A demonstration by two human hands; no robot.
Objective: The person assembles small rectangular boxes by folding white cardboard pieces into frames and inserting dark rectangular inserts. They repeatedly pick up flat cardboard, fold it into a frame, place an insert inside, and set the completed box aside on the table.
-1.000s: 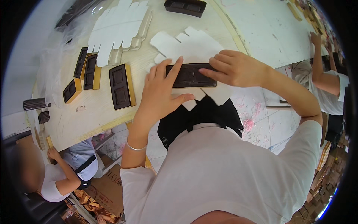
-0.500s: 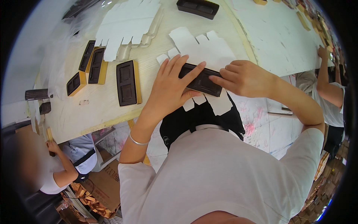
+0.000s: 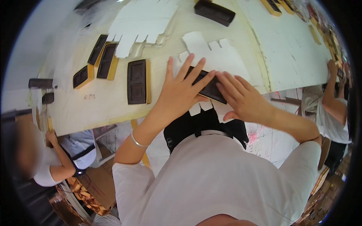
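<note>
A black plastic tray (image 3: 212, 91) with moulded compartments lies on an unfolded white card box blank (image 3: 230, 56) at the table's near edge. My left hand (image 3: 180, 87) rests across the tray's left part with its fingers spread. On the tray's right end lies my right hand (image 3: 245, 97), fingers stretched out flat and thumb held apart. Notched flaps (image 3: 206, 106) of the blank stick out toward me below the tray. Part of the tray is hidden under both hands.
To the left stands a gold box with a black tray (image 3: 137, 82), and beyond it are several more gold boxes (image 3: 107, 62). White blanks (image 3: 141, 19) are stacked farther back. Another black tray (image 3: 215, 12) lies at the far side. Other people sit at both sides.
My right hand has gone from curled fingers at the tray's right end to fingers laid out flat over it. My left fingers have spread wider. The whole view has shifted slightly.
</note>
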